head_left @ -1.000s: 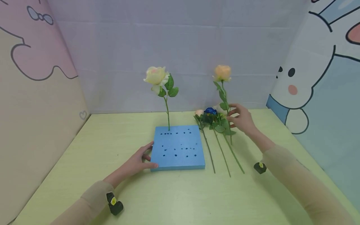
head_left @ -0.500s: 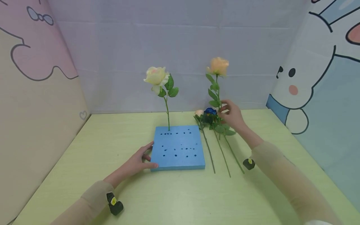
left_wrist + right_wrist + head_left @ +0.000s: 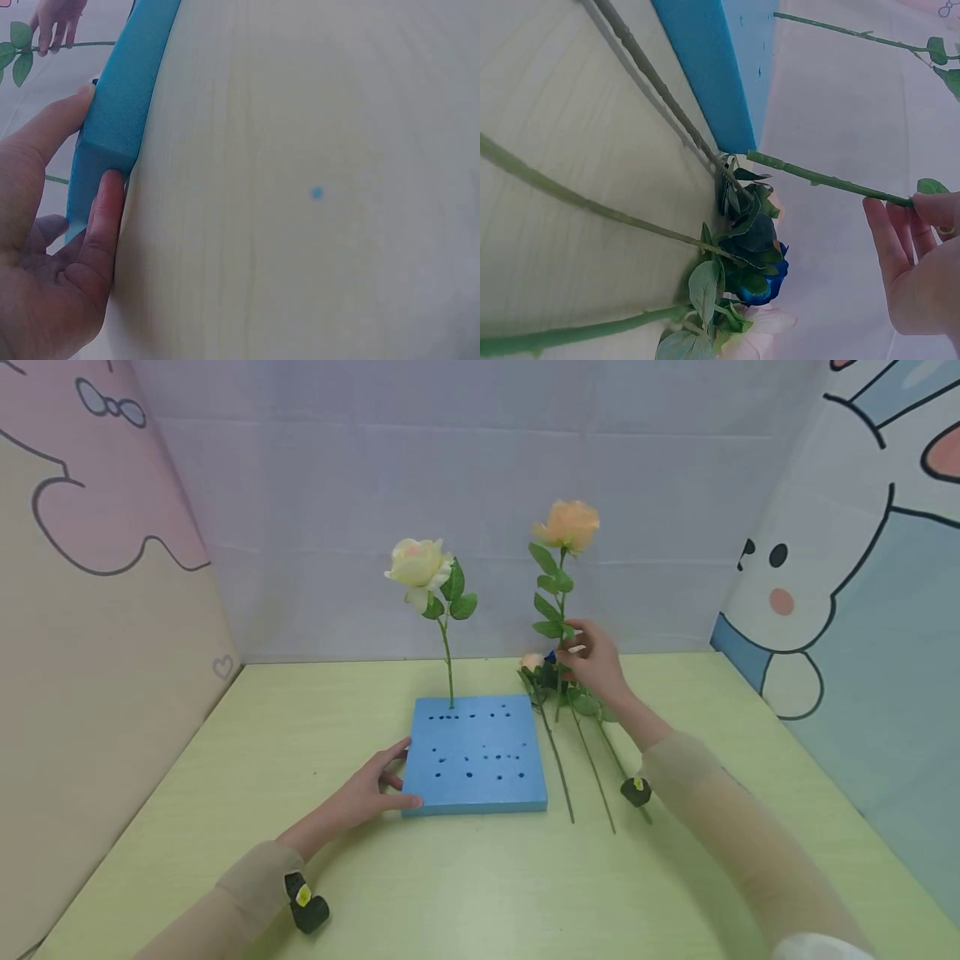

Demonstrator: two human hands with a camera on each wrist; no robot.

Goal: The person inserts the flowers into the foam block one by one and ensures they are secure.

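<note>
Peach rose first: being pinched by its green stem between the thumb and fingers of the right hand, hanging in the air nearly upright, leaning only slightly at the bloom. Hovering just right of the far part of a blue block, above the flowers lying there. Dangling with the cut stem end near the block's far right corner, leaving unclear in the right wrist view whether touching it. Grasping the same block at its near left corner with the left hand, resting the thumb along the front edge and setting fingers against the left side. Showing rows of small dark holes across the block's top and bearing, at its far edge, an upright cream rose with green leaves. Noticing, beside the block, a pale pink rose, a blue rose and a whitish-pink rose, overlapping at the heads and pointing three stems toward the person. Resting all of this on a pale yellow-green table. Wearing beige sleeves on both arms and, at each wrist, a small black device with a yellow mark. Closing off the back with a pale lilac sheet, flanking it on the right with a rabbit panel.
</note>
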